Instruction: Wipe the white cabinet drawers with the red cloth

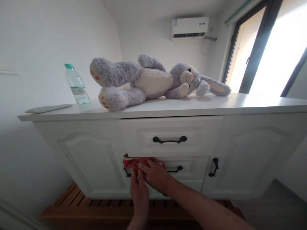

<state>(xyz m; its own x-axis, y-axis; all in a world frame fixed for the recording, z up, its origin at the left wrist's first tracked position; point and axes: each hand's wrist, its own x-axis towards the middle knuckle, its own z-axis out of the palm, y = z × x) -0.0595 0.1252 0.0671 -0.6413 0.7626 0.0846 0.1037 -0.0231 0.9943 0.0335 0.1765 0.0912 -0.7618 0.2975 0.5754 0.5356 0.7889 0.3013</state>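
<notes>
Both of your hands are on one red cloth, bunched up in front of the middle drawer of the white cabinet. The cloth sits by that drawer's top left corner, just below the top drawer. Your right hand comes in from the right side, and its fingers curl over the cloth and grip it. Your left hand comes up from below, with its fingertips at the cloth's bottom edge, close to your right fingers. You cannot tell if the left fingers pinch it, since the tips are partly hidden. A thin white strip shows along the cloth's top.

On the cabinet top, a big gray plush rabbit is lying down. Its feet are near the front edge, toward the left, and its ears point to the right end. A clear plastic bottle with a green cap stands left of the feet. A flat gray thing lies by the front left corner.

Wooden slats run along the cabinet's bottom edge. A white air conditioner hangs high on the back wall, and bright light comes through a dark-framed window on the right.
</notes>
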